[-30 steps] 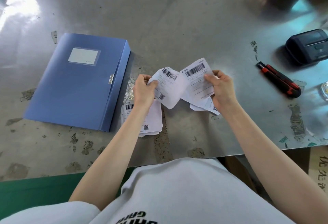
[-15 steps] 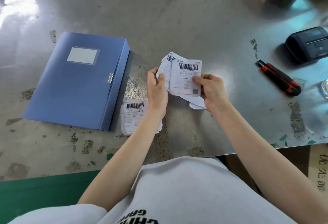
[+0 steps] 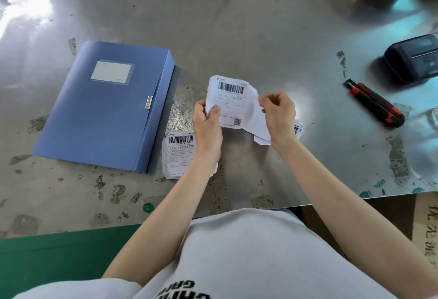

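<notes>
Pinched at both sides, a crumpled white barcode label (image 3: 233, 102) is held above a worn metal table (image 3: 237, 26) near the middle of the head-camera frame, printed face up with the barcode at its top. The left hand (image 3: 207, 124) grips the label's left edge, thumb pressed on the printed face and fingers behind it. The right hand (image 3: 278, 115) has curled fingers closed on the right edge. More white slips (image 3: 260, 136) stick out beneath the right hand, at about 5 o'clock from the label. A small stack of labels (image 3: 179, 154) lies flat on the table at 7 o'clock, partly covered by the left wrist. A closed blue file box (image 3: 104, 106) lies at 9 o'clock, just beside that stack. A red-and-black utility knife (image 3: 376, 106) lies at 3 o'clock, well apart from the hands. A black device (image 3: 412, 59) sits at 2 o'clock, at the frame's right edge.
</notes>
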`<state>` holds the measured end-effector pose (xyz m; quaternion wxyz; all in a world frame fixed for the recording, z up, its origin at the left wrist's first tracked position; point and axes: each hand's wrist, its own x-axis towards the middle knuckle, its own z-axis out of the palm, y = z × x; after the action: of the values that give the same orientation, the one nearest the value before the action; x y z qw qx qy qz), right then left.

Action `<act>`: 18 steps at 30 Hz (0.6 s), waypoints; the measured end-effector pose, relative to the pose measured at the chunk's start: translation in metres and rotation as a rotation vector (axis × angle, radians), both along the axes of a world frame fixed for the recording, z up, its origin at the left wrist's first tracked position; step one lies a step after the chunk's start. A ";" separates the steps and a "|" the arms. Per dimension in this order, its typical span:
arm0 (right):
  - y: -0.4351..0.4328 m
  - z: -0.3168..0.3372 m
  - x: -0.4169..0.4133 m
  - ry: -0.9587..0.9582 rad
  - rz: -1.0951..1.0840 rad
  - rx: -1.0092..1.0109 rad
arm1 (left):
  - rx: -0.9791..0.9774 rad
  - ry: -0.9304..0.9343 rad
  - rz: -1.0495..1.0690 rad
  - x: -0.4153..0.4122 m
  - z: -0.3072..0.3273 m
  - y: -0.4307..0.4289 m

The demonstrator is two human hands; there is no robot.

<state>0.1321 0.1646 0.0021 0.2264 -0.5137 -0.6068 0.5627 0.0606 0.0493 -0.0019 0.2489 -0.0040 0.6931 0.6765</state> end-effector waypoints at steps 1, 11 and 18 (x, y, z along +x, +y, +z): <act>0.006 -0.006 0.004 -0.121 0.062 0.114 | 0.002 -0.006 0.019 -0.002 -0.001 -0.003; 0.010 -0.041 0.026 -0.762 0.859 0.632 | 0.040 -0.063 0.120 -0.014 -0.013 -0.018; 0.006 -0.041 0.026 -0.821 0.912 0.854 | 0.056 -0.080 0.128 -0.012 -0.014 -0.020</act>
<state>0.1579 0.1702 -0.0389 -0.0944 -0.2472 -0.9611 0.0791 0.0485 0.0296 -0.0163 0.2327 -0.0686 0.6616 0.7095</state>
